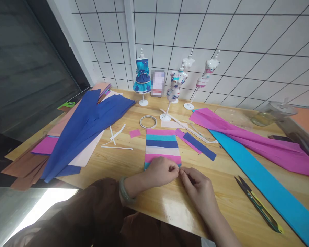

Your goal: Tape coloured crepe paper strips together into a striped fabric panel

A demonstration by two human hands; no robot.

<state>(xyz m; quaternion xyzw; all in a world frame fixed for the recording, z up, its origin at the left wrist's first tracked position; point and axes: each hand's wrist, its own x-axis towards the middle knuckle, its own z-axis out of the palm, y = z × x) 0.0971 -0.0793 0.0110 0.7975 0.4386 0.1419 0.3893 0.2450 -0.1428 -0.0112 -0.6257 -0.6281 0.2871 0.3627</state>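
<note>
A striped paper panel (161, 145) of pink, teal, blue and white bands lies flat on the wooden table (221, 202) in front of me. My left hand (161, 171) and my right hand (197, 188) meet at its near edge. Both have fingertips pinched together there on the near edge of the panel. A green bangle circles my left wrist. A tape roll (148, 121) lies just beyond the panel.
Blue crepe sheets (87, 123) spread at left, a teal strip (262, 181) and magenta sheet (252, 140) at right. Thread snips (257, 202) lie right of my hands. Several small mannequins (142, 77) stand by the tiled wall. Loose pink and blue strips (195, 144) lie nearby.
</note>
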